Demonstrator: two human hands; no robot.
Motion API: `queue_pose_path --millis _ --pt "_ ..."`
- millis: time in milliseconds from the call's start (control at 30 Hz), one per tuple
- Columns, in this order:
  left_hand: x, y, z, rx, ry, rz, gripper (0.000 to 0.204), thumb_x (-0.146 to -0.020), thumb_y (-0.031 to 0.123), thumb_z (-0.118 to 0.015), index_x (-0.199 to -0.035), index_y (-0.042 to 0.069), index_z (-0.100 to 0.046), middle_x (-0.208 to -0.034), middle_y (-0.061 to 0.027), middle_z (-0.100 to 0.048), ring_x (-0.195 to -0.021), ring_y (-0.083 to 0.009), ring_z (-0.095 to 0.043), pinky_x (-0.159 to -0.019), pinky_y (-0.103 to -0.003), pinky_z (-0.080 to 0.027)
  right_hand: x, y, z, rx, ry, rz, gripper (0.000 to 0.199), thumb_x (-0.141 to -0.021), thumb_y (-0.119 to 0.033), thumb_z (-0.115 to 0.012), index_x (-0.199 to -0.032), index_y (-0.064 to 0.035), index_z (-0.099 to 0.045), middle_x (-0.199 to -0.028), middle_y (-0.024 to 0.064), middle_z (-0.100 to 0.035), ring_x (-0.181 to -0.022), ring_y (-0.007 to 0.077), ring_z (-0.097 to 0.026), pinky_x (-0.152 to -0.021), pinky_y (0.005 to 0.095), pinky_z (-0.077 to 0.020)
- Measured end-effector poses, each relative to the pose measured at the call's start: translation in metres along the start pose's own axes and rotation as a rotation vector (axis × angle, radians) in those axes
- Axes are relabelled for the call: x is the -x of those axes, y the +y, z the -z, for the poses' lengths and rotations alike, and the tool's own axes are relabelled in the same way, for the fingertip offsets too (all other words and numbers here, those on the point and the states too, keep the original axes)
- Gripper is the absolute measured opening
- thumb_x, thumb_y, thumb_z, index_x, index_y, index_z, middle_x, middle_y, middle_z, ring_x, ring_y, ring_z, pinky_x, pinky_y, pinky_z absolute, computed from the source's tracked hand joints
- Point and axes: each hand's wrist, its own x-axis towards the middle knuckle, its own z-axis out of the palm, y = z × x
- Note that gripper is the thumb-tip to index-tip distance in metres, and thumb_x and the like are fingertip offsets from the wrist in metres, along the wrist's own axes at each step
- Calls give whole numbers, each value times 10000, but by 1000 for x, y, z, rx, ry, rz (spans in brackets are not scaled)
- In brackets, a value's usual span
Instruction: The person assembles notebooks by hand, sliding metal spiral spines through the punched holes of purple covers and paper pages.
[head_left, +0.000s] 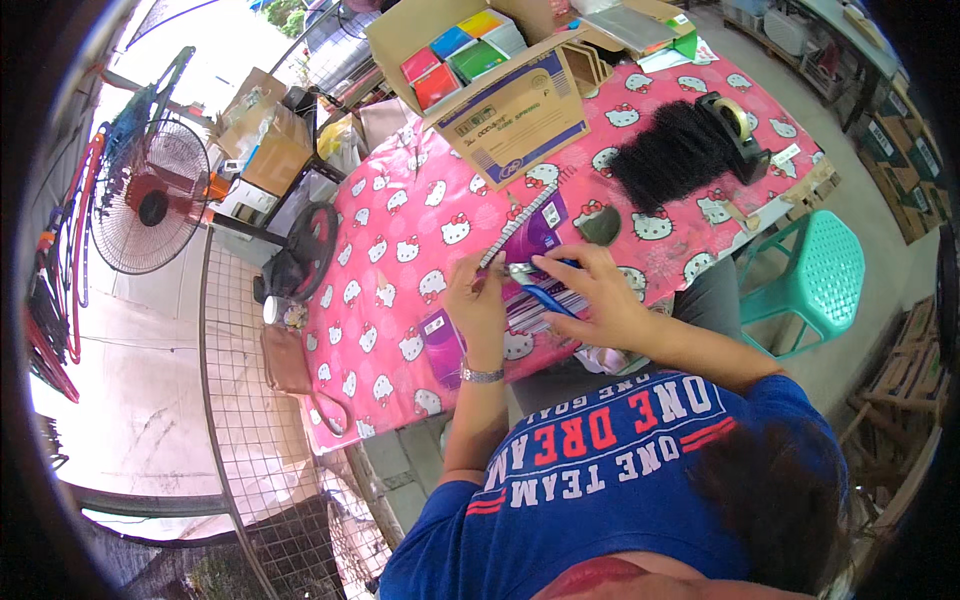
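Note:
My left hand (476, 300), with a metal watch on the wrist, pinches the lower end of a long purple packet (533, 228) that lies slanted on the pink cartoon-cat tablecloth (400, 250). My right hand (592, 292) rests next to it, its fingers closed on a blue-handled tool (545, 296) that looks like scissors. Under both hands lies a small stack of striped purple packets (535, 312). Another purple packet (441, 343) lies flat to the left, near the table's front edge.
An open cardboard box (510, 115) holds coloured packs (455, 55) at the back. A black hair bundle (672, 155) and a tape dispenser (737, 122) lie to the right. A green stool (822, 275), a standing fan (150, 195) and a wire mesh panel (255, 400) surround the table.

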Motion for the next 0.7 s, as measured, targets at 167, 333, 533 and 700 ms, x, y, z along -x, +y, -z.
queue_pose_path --millis 167,333,533,700 --pt "3 -2 2 -12 29 -95 187 -805 -29 -679 -986 14 -701 -891 -69 -655 -795 -111 -637 -595 -230 -498 -8 -5 -5 82 -31 67 644 -727 -207 -752 -1327 -105 -540 -1216 157 -522 -1071 321 -517 -939 421 -402" --pt "8 -5 5 -118 166 -215 235 -764 -73 -647 -979 5 -703 -940 -111 -678 -803 -215 -653 -692 -302 -514 -12 1 -7 -760 -330 -489 527 -834 -179 -693 -1324 -76 -529 -1174 118 -570 -1021 240 -575 -859 377 -471" --pt "-15 8 62 -419 362 -483 146 -792 -19 -652 -934 10 -666 -896 -107 -661 -766 -238 -610 -691 -336 -487 2 38 -1 -765 -126 -367 481 -876 -151 -667 -1320 -55 -510 -1134 69 -574 -1070 187 -544 -930 317 -435" --pt "-36 -7 118 -829 106 -426 104 -814 49 -579 -896 36 -640 -857 -137 -645 -782 -315 -610 -712 -408 -482 91 151 16 -28 -127 -628 586 -739 -199 -734 -1271 -65 -529 -1142 147 -554 -1071 311 -552 -953 381 -431"
